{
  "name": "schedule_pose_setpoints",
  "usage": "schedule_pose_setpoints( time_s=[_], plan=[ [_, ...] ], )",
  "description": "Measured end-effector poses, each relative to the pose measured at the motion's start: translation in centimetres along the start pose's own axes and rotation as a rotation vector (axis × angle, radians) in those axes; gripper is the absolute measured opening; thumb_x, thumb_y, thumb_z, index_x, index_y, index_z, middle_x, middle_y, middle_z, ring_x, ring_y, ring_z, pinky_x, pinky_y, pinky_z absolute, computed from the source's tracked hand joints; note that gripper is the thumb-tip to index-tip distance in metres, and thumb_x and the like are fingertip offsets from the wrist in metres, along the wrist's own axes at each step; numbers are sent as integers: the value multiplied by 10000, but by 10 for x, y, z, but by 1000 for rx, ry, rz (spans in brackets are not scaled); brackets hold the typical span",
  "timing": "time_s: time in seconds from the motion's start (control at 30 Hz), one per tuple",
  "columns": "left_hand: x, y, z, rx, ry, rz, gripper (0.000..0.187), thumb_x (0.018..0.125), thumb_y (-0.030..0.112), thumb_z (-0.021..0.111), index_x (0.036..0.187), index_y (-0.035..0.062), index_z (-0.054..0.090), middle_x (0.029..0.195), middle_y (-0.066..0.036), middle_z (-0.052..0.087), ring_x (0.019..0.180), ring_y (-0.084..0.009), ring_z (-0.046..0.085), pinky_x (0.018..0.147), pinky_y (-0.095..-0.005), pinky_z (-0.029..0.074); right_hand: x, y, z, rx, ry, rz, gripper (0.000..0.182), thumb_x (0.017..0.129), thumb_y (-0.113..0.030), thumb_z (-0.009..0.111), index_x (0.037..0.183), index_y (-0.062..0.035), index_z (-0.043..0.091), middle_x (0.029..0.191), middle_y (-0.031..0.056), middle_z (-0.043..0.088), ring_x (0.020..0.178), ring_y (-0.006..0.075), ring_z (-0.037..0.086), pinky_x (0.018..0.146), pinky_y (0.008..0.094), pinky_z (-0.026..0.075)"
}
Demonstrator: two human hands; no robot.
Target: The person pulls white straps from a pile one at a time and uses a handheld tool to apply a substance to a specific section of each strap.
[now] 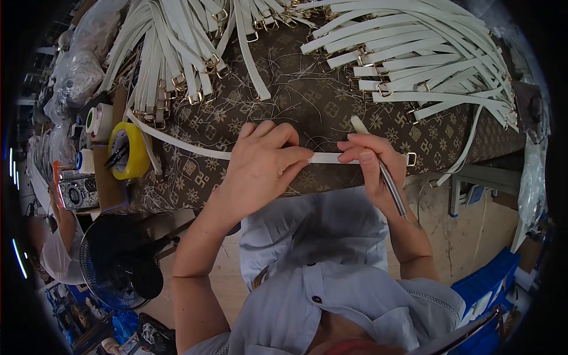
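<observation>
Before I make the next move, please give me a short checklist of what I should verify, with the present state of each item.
1. Narrow white strap pinched by the left hand: ok.
2. Slim silver metal tool held in the right hand: ok.
3. Gold-coloured metal buckle visible at the strap's right end: ok.
4. Brown patterned cloth free of loose pale threads: not ok, many are scattered on it.
5. Tool's working end safely placed: cannot tell, fingers hide part of the tool.
</observation>
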State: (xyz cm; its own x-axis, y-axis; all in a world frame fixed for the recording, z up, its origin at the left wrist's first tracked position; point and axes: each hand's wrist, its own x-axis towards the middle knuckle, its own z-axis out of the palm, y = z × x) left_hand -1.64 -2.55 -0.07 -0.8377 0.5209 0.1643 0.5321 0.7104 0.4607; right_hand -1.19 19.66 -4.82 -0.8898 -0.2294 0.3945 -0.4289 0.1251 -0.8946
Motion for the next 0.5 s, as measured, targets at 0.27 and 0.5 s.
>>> schedule_pose_setpoints(
  time_s=[0.27, 0.5],
  plan=[
    [-5, -3, 20, 12, 134, -1, 109, 778, 95, 671, 877, 89, 628, 864, -43, 562, 786, -198, 540, 734, -324, 362, 0, 0, -1, -15, -15, -12, 263, 964, -219, 509, 1095, -5, 585, 895, 119, 671, 759, 177, 689, 671, 256, 531],
    [-8, -10, -3, -498, 44, -180, 182, 776, 58, 617, 956, 85, 608, 957, -53, 561, 856, -238, 548, 787, -322, 383, 0, 1, -1, -45, -15, -20, 263, 962, -228, 512, 1103, -19, 586, 878, 117, 674, 751, 178, 688, 666, 259, 529]
  ],
)
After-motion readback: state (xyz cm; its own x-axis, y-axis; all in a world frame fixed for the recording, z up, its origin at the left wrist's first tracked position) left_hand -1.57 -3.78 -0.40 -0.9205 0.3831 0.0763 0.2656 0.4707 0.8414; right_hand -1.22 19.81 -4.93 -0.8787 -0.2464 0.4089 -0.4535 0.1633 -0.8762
